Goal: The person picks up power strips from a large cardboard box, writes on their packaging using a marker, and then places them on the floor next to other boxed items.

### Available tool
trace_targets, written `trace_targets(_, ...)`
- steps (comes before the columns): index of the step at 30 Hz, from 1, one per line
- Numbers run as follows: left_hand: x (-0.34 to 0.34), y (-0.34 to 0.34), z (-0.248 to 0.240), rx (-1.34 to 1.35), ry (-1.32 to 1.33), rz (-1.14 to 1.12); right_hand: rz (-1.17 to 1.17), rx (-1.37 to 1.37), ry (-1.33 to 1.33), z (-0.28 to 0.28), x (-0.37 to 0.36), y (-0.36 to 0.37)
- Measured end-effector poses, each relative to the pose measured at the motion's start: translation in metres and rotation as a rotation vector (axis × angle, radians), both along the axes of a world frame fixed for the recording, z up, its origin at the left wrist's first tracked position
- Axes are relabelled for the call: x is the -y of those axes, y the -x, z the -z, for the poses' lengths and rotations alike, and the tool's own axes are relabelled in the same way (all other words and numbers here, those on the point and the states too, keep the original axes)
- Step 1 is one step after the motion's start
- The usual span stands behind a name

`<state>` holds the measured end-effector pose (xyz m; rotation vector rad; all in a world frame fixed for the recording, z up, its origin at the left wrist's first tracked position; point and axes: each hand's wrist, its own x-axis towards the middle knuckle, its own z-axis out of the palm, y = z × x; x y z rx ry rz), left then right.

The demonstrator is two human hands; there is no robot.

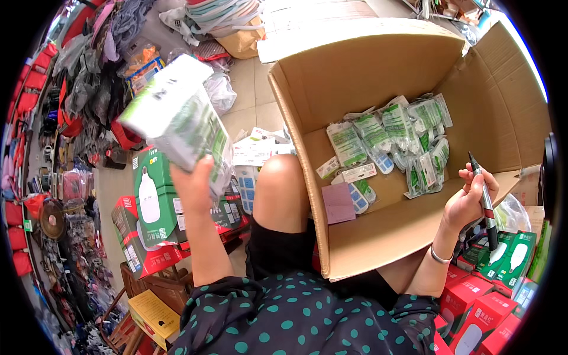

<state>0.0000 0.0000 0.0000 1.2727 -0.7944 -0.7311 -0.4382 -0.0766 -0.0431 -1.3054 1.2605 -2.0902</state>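
My left hand (pixel 194 180) is raised at the left, its fingers closed round a stack of white-and-green blister packs (pixel 198 127), which is smeared by motion. In my right hand (pixel 464 201) is a black marker pen (pixel 487 210) with a dark red band, slanting across the fingers beside the box's right side. An open cardboard box (pixel 367 248) leans on my lap between the arms. Inside it lie several bagged white-and-green packs (pixel 393 127) in a loose heap. A purplish paper square (pixel 338 203) rests near its lower left inner corner.
Red and green light-bulb boxes (pixel 155 201) are stacked left of my knee, and more red boxes (pixel 476 302) stand at the lower right. White cards (pixel 255 151) lie beyond the knee. A yellow box (pixel 155 316) sits by a wooden chair. Crowded goods line the left side.
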Motion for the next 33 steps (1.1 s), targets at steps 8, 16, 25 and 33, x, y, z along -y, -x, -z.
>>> trace_targets(8, -0.032, -0.033, 0.226, 0.869, -0.702, -0.232, 0.052, 0.011, -0.037, 0.0, 0.003, -0.007)
trace_targets(16, -0.019, -0.023, 0.287, 1.352, -0.679, -0.319, 0.024, -0.008, -0.046, 0.004, 0.01, -0.007)
trace_targets(25, 0.029, -0.002, 0.305, 1.623, -0.852, -0.042, 0.107, -0.036, -0.071, 0.013, 0.011, 0.01)
trace_targets(33, 0.072, 0.029, 0.305, 1.223, -0.967, 0.081, 0.146, -0.065, -0.084, 0.033, 0.011, 0.018)
